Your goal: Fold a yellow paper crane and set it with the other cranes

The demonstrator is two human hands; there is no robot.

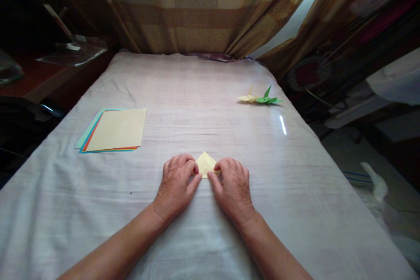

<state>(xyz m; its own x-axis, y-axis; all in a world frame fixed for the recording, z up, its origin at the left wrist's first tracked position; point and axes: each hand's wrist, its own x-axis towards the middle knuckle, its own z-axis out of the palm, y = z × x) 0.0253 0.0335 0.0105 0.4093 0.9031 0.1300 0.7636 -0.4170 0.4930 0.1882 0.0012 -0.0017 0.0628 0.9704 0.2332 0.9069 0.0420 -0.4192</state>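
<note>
A small pale yellow folded paper [205, 162] lies on the cloth-covered surface, its pointed corner facing away from me. My left hand [179, 179] pinches its left side between thumb and fingers. On the opposite side my right hand [232, 183] grips the right edge in the same way, thumb near the lower edge. Both hands rest low on the cloth, and the side corners of the paper are partly hidden under the fingers.
A stack of coloured square paper sheets [118, 129], cream on top, lies to the left. Toward the back right sit a cream folded paper crane [248, 98] and a green one [269, 99]. The white sheet [183, 87] has slight wrinkles. A patterned curtain [197, 17] hangs behind.
</note>
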